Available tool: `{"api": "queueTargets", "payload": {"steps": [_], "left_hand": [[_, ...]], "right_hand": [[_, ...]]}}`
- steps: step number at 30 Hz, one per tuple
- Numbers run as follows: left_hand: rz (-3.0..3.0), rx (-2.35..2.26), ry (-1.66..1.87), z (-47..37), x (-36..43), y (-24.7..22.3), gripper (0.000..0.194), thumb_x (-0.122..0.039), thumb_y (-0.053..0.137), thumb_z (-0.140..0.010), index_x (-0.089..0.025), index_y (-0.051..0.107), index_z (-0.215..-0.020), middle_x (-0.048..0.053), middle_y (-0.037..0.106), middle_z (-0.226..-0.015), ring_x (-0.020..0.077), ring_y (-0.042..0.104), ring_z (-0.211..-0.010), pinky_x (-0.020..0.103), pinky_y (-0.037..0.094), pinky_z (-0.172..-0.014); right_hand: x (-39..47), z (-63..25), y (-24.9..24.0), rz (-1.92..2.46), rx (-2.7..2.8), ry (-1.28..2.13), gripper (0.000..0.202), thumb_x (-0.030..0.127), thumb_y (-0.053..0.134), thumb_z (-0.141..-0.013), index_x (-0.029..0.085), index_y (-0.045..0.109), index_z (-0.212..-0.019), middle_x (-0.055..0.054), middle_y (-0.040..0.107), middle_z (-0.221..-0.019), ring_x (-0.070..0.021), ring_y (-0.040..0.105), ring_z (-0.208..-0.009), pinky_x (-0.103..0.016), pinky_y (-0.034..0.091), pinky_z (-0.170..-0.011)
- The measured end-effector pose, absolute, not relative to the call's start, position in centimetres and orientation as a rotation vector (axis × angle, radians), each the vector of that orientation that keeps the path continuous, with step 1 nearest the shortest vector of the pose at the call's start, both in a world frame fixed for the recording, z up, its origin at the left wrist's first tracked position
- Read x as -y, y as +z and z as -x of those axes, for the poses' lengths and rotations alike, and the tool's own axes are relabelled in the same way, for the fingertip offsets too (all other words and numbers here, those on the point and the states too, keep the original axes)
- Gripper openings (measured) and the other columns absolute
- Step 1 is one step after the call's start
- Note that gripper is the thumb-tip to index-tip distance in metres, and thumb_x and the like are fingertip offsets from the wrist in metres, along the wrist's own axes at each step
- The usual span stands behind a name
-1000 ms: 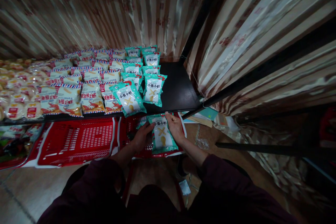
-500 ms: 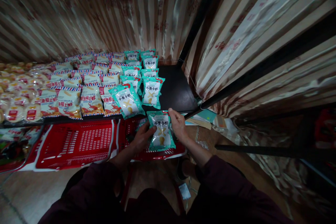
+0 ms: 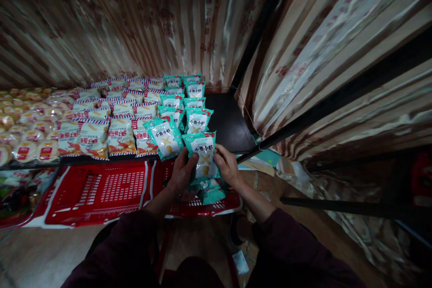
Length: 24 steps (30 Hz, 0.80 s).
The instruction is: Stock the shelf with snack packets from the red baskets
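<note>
Between my two hands is a teal and white snack bag (image 3: 204, 155), upright at the front edge of the black shelf (image 3: 231, 121). My left hand (image 3: 182, 168) grips its left side, thumb across the front. On its right side my right hand (image 3: 227, 164) is closed, with fingers partly behind the bag. Two rows of matching teal bags (image 3: 197, 120) stand on the shelf just behind; the front-left teal bag (image 3: 164, 138) leans beside my left hand. Below my hands, more teal bags (image 3: 212, 193) lie in a red shopping basket (image 3: 232, 202).
Left of the teal bags stand rows of white and orange snack bags (image 3: 94, 139), then round wrapped cakes (image 3: 25, 150). Another red basket (image 3: 97, 193) sits below the shelf. A dark metal bar (image 3: 303, 110) slants along the right, before a striped curtain (image 3: 151, 22).
Both hands have raised the held teal bag from above the basket toward the shelf's front edge. Teal bags in the basket now show beneath it. The view has tilted slightly.
</note>
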<state>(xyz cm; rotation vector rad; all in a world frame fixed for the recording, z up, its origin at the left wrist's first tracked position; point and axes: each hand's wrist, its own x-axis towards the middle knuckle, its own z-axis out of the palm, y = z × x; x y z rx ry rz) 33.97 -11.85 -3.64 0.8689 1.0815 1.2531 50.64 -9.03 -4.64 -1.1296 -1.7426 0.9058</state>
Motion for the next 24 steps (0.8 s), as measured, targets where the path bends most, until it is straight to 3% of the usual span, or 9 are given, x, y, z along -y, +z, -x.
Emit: {"api": "queueTargets", "payload": {"steps": [6,17,21,24], "left_hand": [[-0.962,-1.131,1.289,-34.1,11.1,-2.6,0.039,-0.048,0.063,-0.076,-0.017,0.057,-0.099,0.005,0.067,-0.101,0.0203,0.060,-0.095,0.031,0.048,-0.083],[-1.075,-1.172,1.398,-34.1,9.4,-1.7,0.040,-0.046,0.054,-0.083,-0.018,0.054,-0.111,0.007,0.063,-0.116,0.0218,0.056,-0.109,0.034,0.045,-0.093],[-1.202,-1.272,1.456,-34.6,9.1,-2.0,0.051,-0.042,0.049,-0.087,-0.016,0.041,-0.130,0.009,0.063,-0.108,0.0194,0.060,-0.096,0.034,0.049,-0.085],[-1.325,-1.378,1.600,-35.3,9.0,-2.4,0.053,-0.036,0.049,-0.088,-0.016,0.034,-0.135,0.013,0.059,-0.115,0.0187,0.060,-0.096,0.034,0.050,-0.083]], "right_hand": [[8.1,-50.6,-4.1,1.103,1.778,0.864,0.044,0.052,0.042,-0.088,0.018,0.063,-0.107,-0.002,0.062,-0.078,-0.0191,0.059,-0.074,-0.028,0.046,-0.066],[6.7,-49.5,-3.1,1.162,1.650,0.811,0.034,0.045,0.052,-0.085,0.017,0.067,-0.099,-0.002,0.067,-0.082,-0.0165,0.060,-0.071,-0.025,0.047,-0.063],[6.5,-49.3,-3.0,1.189,1.537,0.854,0.034,0.044,0.056,-0.083,0.017,0.066,-0.100,-0.001,0.067,-0.078,-0.0148,0.060,-0.065,-0.024,0.048,-0.059],[6.4,-49.2,-3.0,1.199,1.453,0.847,0.033,0.043,0.057,-0.082,0.017,0.066,-0.101,-0.002,0.069,-0.084,-0.0161,0.062,-0.069,-0.026,0.050,-0.061]]}}
